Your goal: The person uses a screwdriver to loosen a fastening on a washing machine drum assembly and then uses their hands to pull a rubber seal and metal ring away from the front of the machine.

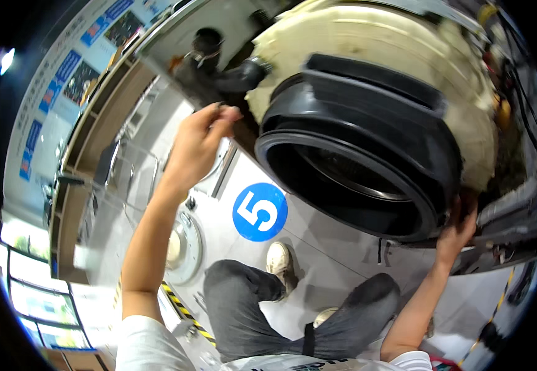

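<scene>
A black rubber door gasket (pixel 367 123) bulges from the front of a cream washing machine tub (pixel 367 37), its round mouth tilted down toward me. My right hand (pixel 457 232) is at the lower right edge of this gasket, fingers curled against it and partly in shadow. Off the gasket's left side, my left hand (pixel 195 148) is raised by the machine's frame edge, thumb and fingers pinched together. Whatever that pinch may hold is too small to make out. Close above it, a dark hose (pixel 234 79) runs toward the tub.
Cables (pixel 516 74) hang along the machine's right side. On the tiled floor are a round blue floor sticker (pixel 260 212) and a pale round part (pixel 185 247) to its left. Wooden shelving (pixel 104 117) stands further left. My legs (pixel 244 309) are below the machine.
</scene>
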{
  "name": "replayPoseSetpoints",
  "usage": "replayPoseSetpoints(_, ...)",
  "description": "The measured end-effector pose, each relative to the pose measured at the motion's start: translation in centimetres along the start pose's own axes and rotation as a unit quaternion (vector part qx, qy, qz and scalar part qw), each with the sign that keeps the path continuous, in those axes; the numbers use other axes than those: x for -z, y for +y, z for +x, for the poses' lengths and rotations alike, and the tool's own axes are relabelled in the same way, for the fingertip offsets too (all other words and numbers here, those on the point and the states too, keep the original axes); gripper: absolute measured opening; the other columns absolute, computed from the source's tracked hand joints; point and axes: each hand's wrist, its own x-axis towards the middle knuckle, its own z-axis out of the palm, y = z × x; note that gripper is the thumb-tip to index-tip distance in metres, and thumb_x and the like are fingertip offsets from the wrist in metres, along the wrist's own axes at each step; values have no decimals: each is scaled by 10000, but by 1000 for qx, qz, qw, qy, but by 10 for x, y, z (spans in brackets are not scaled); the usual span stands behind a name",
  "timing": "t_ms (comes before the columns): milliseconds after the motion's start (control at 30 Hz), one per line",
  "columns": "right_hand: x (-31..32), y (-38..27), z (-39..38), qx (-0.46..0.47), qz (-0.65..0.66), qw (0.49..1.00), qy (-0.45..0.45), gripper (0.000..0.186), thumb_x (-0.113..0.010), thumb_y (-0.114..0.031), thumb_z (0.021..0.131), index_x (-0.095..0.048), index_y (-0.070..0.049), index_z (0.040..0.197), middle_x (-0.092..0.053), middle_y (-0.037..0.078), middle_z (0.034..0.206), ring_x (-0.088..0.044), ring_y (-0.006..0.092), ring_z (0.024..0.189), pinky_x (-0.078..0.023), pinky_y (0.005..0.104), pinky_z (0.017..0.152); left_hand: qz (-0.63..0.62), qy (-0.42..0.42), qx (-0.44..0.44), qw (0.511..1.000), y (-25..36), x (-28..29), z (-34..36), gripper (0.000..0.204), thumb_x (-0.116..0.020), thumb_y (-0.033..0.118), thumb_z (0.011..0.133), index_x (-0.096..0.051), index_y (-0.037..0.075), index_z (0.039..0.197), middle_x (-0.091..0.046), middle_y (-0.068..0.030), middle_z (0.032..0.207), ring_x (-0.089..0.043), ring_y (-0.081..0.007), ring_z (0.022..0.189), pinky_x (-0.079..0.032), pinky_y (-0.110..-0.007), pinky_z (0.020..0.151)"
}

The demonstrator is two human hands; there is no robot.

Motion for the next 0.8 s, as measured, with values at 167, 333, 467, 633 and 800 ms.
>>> replayPoseSetpoints(167,7,2,3,5,-62,998,-31,280,-577,-145,1033,-610,58,1224,-664,115,1180,-591,211,1079,-420,321,1012,-61,32,36,997,-42,-32,15,316,-624,224,1004,-705,-79,1042,-718,-158,813,-645,-167,760,-511,-334,742)
replayPoseSetpoints(333,19,9,6,20,-32,997,-63,291,-603,-111,1008,-597,48,1252,-658,102,1198,-594,191,1089,-426,304,1006,-179,46,74,980,-59,-72,20,214,-682,113,954,-706,-72,1059,-720,-211,860,-711,-216,824,-526,-343,773)
replayPoseSetpoints(467,13,-5,5,2,22,998,-53,316,-628,-69,975,-590,13,1278,-660,88,1198,-604,178,1065,-446,292,983,-217,64,11,974,-65,-84,23,188,-701,75,945,-695,-54,1081,-699,-110,905,-600,-141,756,-468,-281,674)
replayPoseSetpoints(633,25,6,2,-56,33,998,-9,393,-567,-63,971,-568,-1,1359,-644,113,1269,-625,205,1114,-486,319,997,-224,84,-27,971,-66,-83,23,140,-710,59,930,-677,-50,1013,-701,-118,923,-567,-150,691,-451,-282,628)
replayPoseSetpoints(800,23,1,-4,-19,23,999,-13,306,-598,-97,980,-643,5,1265,-670,117,1243,-642,217,1115,-492,337,1008,-231,55,-66,969,-82,-81,24,149,-705,59,927,-663,-50,1019,-697,-167,929,-650,-281,768,-499,-335,722)
